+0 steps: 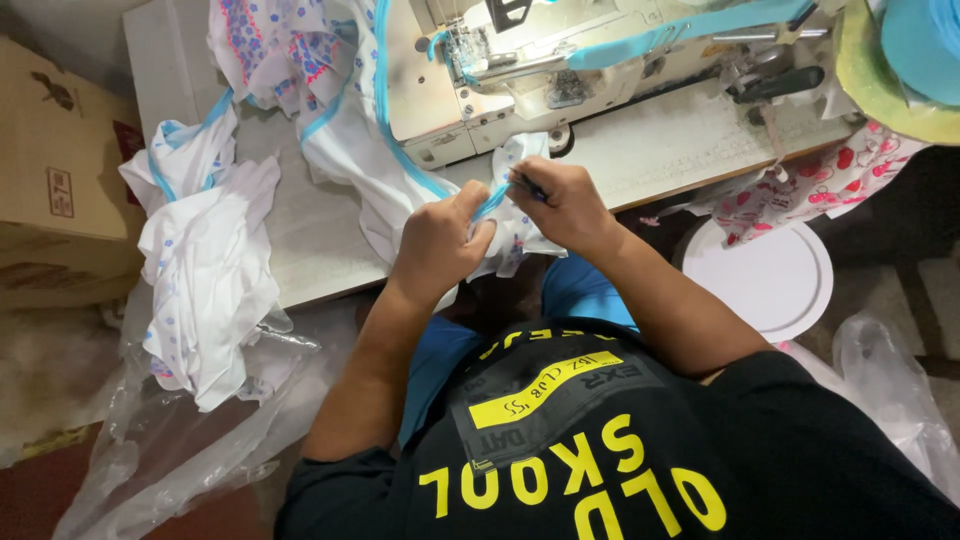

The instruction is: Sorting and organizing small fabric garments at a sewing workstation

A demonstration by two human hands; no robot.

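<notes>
A garment worker trims a sewn piece at the front edge of a sewing bench point(320, 262), seen from a head-worn camera. The left hand point(437, 243) is closed in a pinch on the light-blue binding tape point(490, 203) that edges a white printed garment point(390, 190), holding it taut. The right hand point(567, 203) is closed round a small dark thread snip point(528, 184), its tip touching the tape just beside the left thumb. The garment lies draped from the industrial sewing machine point(560, 70) down over the bench edge, where both hands meet above the worker's lap.

The step in hand appears to be cutting the tape or a thread tail after stitching. The next move seems to call for a steady pull from the left grip and a clean nip close to the seam, without catching the white cloth beneath.

More white pieces with blue trim lie in a heap point(205, 270) at the bench's left end, above clear plastic sheeting point(180, 440). A cardboard box point(55, 170) stands at far left, and a round white lid point(765, 275) sits below the bench at right.
</notes>
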